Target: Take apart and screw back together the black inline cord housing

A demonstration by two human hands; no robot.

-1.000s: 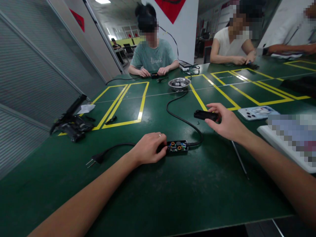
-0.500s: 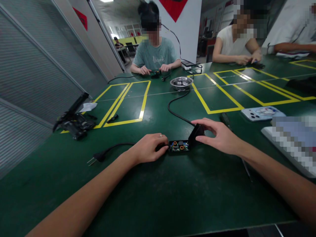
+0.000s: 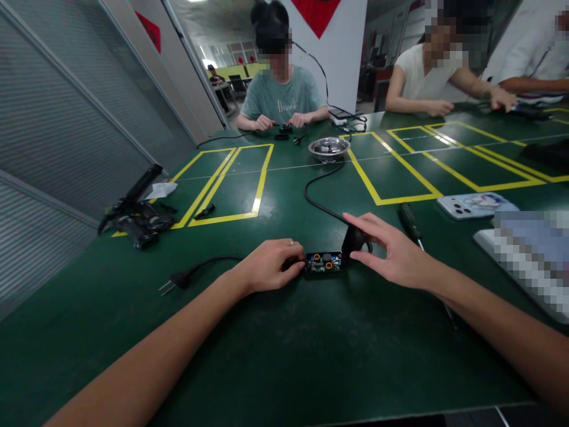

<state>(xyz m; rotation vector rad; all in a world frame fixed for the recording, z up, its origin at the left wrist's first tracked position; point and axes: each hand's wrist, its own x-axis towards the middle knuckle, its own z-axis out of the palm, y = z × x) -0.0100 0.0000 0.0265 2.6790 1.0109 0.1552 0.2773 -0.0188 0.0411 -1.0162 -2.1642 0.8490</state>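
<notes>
A black power adapter case lies on the green table in front of me, its circuit board with copper coils exposed. My left hand is closed round the power cord at the case's left end; the cord runs left to a two-pin plug. Between the thumb and fingers of my right hand is the black adapter cover, tilted up at the right end of the case. Another black cable leads from behind that hand towards a metal bowl.
A screwdriver lies beside my right forearm, partly hidden. Right of it are a phone and a blurred-out white object. The metal bowl stands ahead; black items lie at left. Co-workers sit across the table.
My right hand has tilted the cover a little more upright and shifted slightly. The left hand keeps its grip. At the far right, a co-worker's arm has reached out to the right.
</notes>
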